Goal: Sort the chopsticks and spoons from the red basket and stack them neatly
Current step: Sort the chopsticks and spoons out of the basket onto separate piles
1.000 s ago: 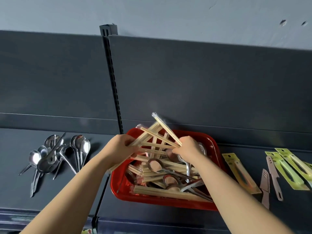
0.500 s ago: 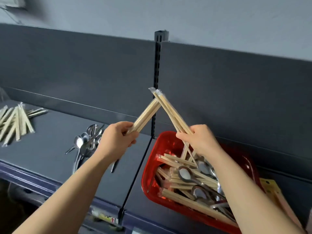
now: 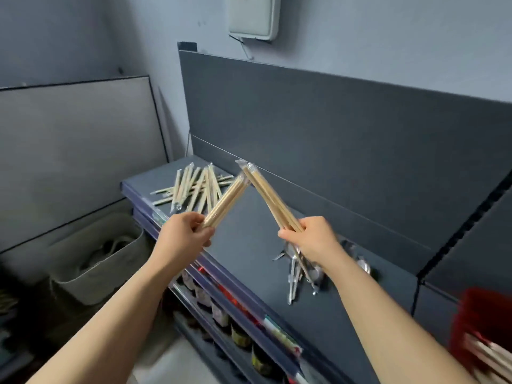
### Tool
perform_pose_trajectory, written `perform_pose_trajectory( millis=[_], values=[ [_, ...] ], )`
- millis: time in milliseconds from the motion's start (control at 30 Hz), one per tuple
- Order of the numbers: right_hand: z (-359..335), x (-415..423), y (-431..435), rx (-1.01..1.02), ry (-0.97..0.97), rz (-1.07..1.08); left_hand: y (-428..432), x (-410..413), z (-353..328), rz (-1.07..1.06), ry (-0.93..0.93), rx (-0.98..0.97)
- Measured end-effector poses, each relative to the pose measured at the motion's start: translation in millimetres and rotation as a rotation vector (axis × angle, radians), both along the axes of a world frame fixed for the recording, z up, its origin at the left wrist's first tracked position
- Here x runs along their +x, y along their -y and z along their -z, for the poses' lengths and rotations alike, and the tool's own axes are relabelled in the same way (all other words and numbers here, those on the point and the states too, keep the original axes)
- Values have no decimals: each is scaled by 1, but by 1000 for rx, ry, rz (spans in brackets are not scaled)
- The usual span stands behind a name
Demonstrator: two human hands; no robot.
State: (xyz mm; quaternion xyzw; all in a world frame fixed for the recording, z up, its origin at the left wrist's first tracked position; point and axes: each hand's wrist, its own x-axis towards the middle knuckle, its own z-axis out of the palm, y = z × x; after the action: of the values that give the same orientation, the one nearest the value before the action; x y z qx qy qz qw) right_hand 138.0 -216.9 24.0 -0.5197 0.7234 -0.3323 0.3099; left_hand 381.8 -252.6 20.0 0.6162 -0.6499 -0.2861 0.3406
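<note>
My left hand [image 3: 181, 235] grips a bundle of wrapped wooden chopsticks [image 3: 225, 202] by its lower end. My right hand [image 3: 314, 238] grips a second bundle of chopsticks [image 3: 270, 196]. The two bundles lean toward each other and their tips meet above the dark shelf [image 3: 249, 245]. A loose pile of wrapped chopsticks [image 3: 195, 187] lies at the shelf's far left end. Metal spoons [image 3: 300, 268] lie in a heap below my right wrist, partly hidden by it. The red basket [image 3: 482, 314], blurred, shows at the lower right edge with chopsticks in it.
A dark back panel [image 3: 332, 134] rises behind the shelf. Bottles [image 3: 219, 314] stand on a lower shelf under the front edge. A grey bin [image 3: 97, 261] sits on the floor at the left. A white box [image 3: 253, 16] hangs on the wall.
The view has swung left: the basket slid to the right edge and the chopstick pile came into the middle. Both hands carried their bundles leftward, above the shelf.
</note>
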Motion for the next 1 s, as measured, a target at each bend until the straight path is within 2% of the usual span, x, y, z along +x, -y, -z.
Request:
perform_pose_trajectory(
  millis=[167,333,600,800,1000],
  values=[
    [17,86,78,69,4,-4,63,98,4,-49,142,19],
    [33,137,139,119,39,41,130,148,13,-61,110,93],
    [62,158,232,200,97,151,242,132,41,16,71,215],
    [87,157,294,248,111,225,314,112,69,68,200,215],
    [99,158,322,195,-79,271,357,99,86,138,342,130]
  ],
)
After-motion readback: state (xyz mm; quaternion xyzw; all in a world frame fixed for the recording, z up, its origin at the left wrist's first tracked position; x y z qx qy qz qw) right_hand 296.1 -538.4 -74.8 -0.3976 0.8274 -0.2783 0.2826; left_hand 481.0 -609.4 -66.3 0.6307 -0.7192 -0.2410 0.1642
